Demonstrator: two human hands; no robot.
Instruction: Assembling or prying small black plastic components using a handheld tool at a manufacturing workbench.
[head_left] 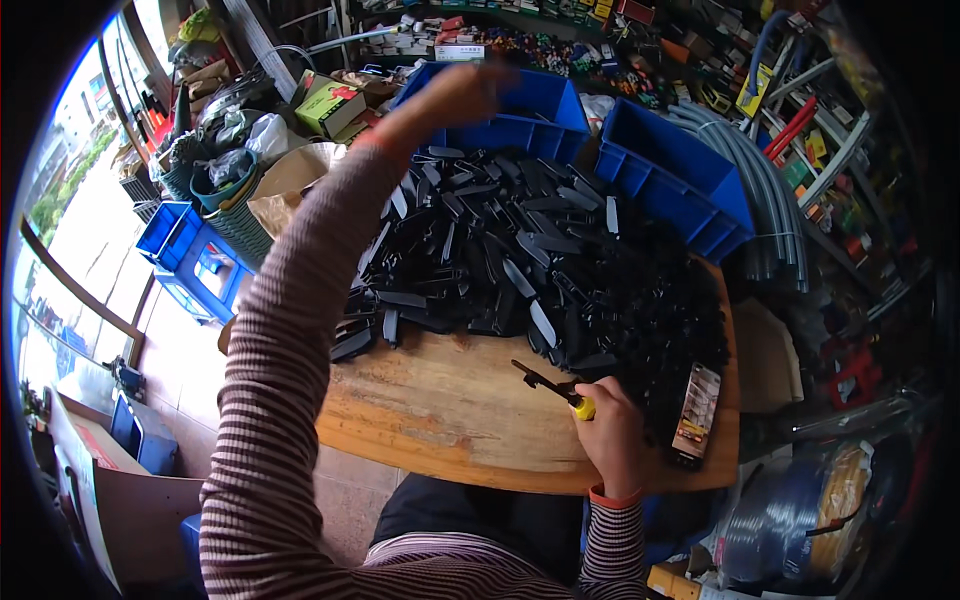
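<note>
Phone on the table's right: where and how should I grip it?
I'd pinch the phone by its long edges near the lower end, coming from the person's side: that end faces the near table edge, while black parts crowd the far end.

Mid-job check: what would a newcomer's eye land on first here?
Probably the big heap of black, plastic-looking parts covering the far side of the wooden table. Next, the striped left sleeve stretching up across the view, its blurred left hand over the left blue bin behind the heap. Then the yellow-handled tool in the right hand, near the table's front edge.
</note>
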